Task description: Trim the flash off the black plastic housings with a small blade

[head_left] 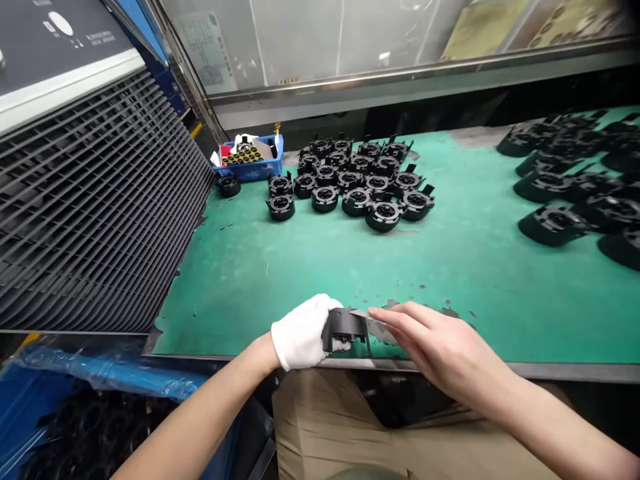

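My left hand [304, 333], in a white glove, grips a black round plastic housing [349, 325] with thin tabs, tilted on its side above the bench's front edge. My bare right hand [433, 340] is just right of it, its fingers pressed together and their tips close to the housing's upper rim. A thin pale sliver [359, 313] shows between the fingertips and the rim; what it is I cannot make out. The right thumb is hidden behind the fingers.
Many similar black housings [357, 200] stand on the green bench mat [235, 267], with blurred ones [555, 223] at right. A blue basket [255, 172] is at the back left, beside a slatted grey panel [100, 200]. Lower left, a blue plastic-lined bin [115, 373] holds black parts.
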The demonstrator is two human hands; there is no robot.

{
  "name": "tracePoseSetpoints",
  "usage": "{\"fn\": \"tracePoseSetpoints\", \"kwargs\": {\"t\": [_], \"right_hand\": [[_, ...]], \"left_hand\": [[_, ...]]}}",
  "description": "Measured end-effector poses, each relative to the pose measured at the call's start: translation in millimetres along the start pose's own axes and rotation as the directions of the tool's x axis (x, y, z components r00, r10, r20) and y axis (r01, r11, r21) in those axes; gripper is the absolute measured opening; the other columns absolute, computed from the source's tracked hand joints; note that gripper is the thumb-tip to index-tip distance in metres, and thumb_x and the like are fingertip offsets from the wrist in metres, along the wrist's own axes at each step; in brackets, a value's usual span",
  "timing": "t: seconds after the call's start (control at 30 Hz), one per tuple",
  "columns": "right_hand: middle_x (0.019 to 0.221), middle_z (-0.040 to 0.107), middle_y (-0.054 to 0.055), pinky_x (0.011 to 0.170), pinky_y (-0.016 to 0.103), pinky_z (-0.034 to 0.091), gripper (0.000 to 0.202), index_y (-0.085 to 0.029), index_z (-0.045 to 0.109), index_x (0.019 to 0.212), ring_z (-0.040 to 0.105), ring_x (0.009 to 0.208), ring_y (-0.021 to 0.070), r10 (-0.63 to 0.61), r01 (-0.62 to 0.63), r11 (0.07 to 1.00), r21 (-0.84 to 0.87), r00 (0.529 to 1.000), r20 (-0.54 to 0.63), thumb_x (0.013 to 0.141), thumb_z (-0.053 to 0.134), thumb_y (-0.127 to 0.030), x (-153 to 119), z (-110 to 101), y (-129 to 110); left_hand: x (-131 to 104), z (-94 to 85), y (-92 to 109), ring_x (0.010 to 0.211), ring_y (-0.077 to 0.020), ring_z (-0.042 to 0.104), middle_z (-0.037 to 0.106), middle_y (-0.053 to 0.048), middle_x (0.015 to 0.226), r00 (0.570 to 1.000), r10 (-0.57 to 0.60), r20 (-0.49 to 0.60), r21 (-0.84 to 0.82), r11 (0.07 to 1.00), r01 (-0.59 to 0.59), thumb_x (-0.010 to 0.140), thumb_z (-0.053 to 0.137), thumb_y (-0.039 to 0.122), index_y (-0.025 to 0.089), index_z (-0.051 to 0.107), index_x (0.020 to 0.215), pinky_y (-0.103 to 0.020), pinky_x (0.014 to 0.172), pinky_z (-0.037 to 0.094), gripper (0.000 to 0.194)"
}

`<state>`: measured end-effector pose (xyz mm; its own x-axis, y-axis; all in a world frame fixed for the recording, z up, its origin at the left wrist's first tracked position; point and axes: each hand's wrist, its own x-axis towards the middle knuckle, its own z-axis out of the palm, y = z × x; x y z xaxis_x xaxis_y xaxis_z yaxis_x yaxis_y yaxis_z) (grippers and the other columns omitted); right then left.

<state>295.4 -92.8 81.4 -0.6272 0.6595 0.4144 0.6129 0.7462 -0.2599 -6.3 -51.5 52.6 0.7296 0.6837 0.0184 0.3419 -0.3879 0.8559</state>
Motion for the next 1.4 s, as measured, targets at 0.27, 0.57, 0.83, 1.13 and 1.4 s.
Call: {"fn": "tracePoseSetpoints", "kwargs": {"t": [0.27,0.57,0.83,1.13,1.4], "right_hand": [[0.109,0.078,0.003,0.064,0.024,0.050,0.033,-0.023,0.065,0.152,0.075,0.078,0.0114,-0.041,0.042,0.995,-0.089,0.999,0.018,0.122,0.056,-0.016,1,6,3],[0.108,0.076,0.002,0.066,0.030,0.046,0.057,-0.022,0.066,0.156,0.069,0.082,0.0152,-0.120,0.126,0.974,-0.190,0.992,0.044,0.107,0.051,0.003,3,3,3],[0.111,0.079,0.005,0.071,0.030,0.048,0.056,-0.017,0.066,0.156,0.071,0.089,0.0175,-0.194,0.206,0.957,-0.204,0.978,0.079,0.107,0.050,0.004,5,-4,8],[0.092,0.072,0.000,0.061,0.033,0.050,0.033,-0.019,0.073,0.138,0.065,0.070,0.0160,-0.328,0.331,0.944,-0.005,0.936,0.124,0.115,0.051,-0.010,-3,-17,-32],[0.108,0.079,0.004,0.062,0.026,0.052,0.029,-0.020,0.066,0.148,0.073,0.076,0.0131,-0.023,0.023,0.997,-0.070,1.000,-0.003,0.121,0.057,-0.018,6,-7,-1]], "left_hand": [[1,-1.9,5,0.062,-0.0099,0.033,0.045,0.008,0.066,1.000,0.018,0.024,-0.095,0.995,-0.016,0.091,0.086,0.019,0.020,0.054,0.078,-0.030,0.061,0.031,0.035],[0,-0.6,0,0.061,-0.0106,0.031,0.044,0.008,0.063,0.999,0.015,0.039,-0.038,0.999,-0.014,0.090,0.087,0.023,0.022,0.049,0.076,-0.032,0.060,0.028,0.041],[0,-2.5,-1,0.063,-0.0123,0.035,0.046,0.007,0.067,0.998,0.018,0.058,-0.002,1.000,-0.018,0.094,0.085,0.024,0.023,0.049,0.080,-0.032,0.063,0.031,0.039],[0,-1.7,0,0.061,-0.0101,0.034,0.044,0.007,0.063,0.999,0.047,0.014,-0.082,0.996,-0.046,0.094,0.087,0.026,0.021,0.050,0.073,-0.031,0.062,0.031,0.043],[0,-3.0,0,0.064,-0.0115,0.032,0.046,0.007,0.067,0.999,0.014,0.049,-0.020,1.000,-0.013,0.096,0.086,0.028,0.021,0.053,0.078,-0.033,0.063,0.030,0.038]]}}
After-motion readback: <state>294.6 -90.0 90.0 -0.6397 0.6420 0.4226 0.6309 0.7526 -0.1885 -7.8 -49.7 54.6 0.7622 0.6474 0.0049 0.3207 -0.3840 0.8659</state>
